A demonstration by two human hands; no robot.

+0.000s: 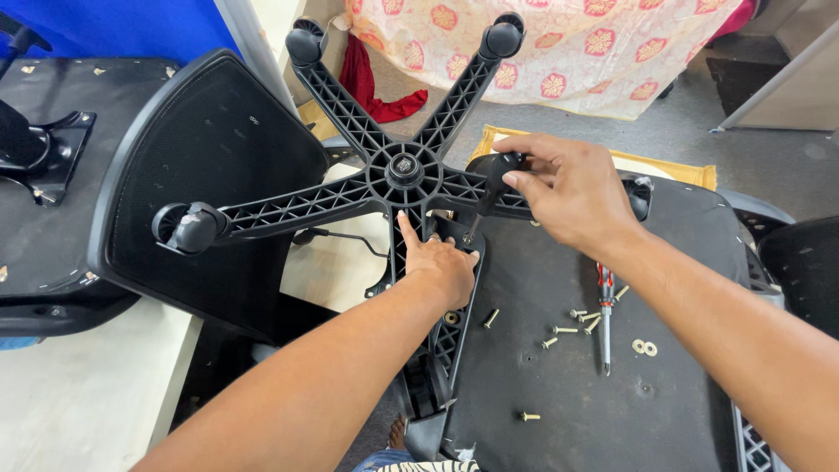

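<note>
A black five-armed chair base (404,170) with castors lies upside down over the black underside of a chair seat (568,385). My right hand (568,188) grips the black handle of a screwdriver (491,188), whose shaft slants down to a point beside the base's hub. My left hand (444,262) rests on the black mechanism plate under the hub, index finger stretched toward the screwdriver tip. Several loose bolts (572,325) and a red-handled screwdriver (605,315) lie on the seat underside by my right forearm.
A black mesh chair backrest (201,166) leans at the left. Another black seat with a metal bracket (52,149) lies on the far left. Two washers (644,348) lie on the seat. A flowered cloth (559,44) hangs at the back.
</note>
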